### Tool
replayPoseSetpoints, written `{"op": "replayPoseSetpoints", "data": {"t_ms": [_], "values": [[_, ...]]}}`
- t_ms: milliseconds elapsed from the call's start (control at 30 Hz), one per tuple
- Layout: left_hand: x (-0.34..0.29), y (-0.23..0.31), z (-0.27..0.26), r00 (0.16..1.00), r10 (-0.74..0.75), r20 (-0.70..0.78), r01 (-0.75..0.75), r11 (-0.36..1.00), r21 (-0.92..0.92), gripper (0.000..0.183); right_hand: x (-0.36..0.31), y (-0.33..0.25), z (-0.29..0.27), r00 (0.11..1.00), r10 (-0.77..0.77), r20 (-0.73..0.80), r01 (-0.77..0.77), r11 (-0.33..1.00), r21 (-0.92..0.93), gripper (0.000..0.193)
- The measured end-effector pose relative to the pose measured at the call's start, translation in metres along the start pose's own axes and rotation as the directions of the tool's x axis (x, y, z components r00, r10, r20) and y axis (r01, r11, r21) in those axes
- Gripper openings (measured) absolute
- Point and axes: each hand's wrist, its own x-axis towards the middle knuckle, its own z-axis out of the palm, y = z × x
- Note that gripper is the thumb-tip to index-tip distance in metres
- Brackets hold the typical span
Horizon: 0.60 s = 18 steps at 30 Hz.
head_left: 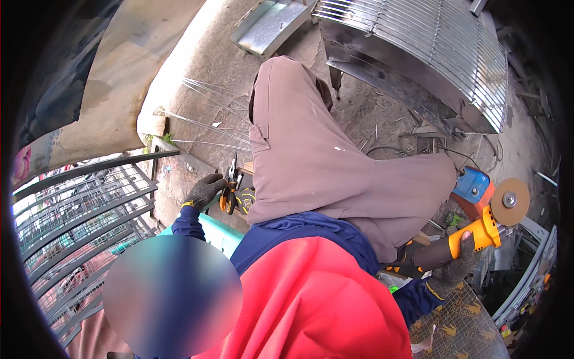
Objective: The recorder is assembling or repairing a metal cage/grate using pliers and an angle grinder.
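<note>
My right hand (pixel 455 268), in a dark knit glove, grips a yellow and black angle grinder (pixel 475 234) at my right side. The grinder's brown disc (pixel 516 206) faces up and outward. On the left, my left hand (pixel 204 189), also gloved, has its fingers partly extended toward pliers with orange and black handles (pixel 224 197). Its fingertips are at or beside the pliers; contact is unclear. A black and yellow tape measure (pixel 246 199) lies just right of the pliers, partly hidden by my brown-clad leg (pixel 311 149).
A sheet-metal box with a wire grill top (pixel 430 36) stands far right, a shallow metal tray (pixel 272 27) ahead. Thin metal rods (pixel 209 127) lie left of my leg. Black metal racks (pixel 84 209) line the left. A blue and orange machine (pixel 475 186) sits near the grinder's disc.
</note>
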Motion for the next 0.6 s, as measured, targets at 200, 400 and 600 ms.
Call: {"op": "replayPoseSetpoints", "data": {"t_ms": [200,400,600], "values": [[0.006,0.123,-0.023,0.722,0.418,-0.551,-0.552,0.828,-0.096,0.044,0.002,-0.006,0.002,0.997,0.045,0.062,-0.055,0.982,0.178,0.057],[-0.076,0.291,0.070,0.428,0.903,-0.031,-0.884,0.411,-0.222,0.028,0.000,-0.001,0.022,0.999,-0.054,-0.004,0.054,0.967,0.248,0.060],[-0.159,0.338,0.196,0.087,0.797,0.598,-0.856,0.367,-0.365,0.059,-0.008,-0.009,0.029,0.997,-0.057,-0.058,0.076,0.895,0.439,0.067]]}}
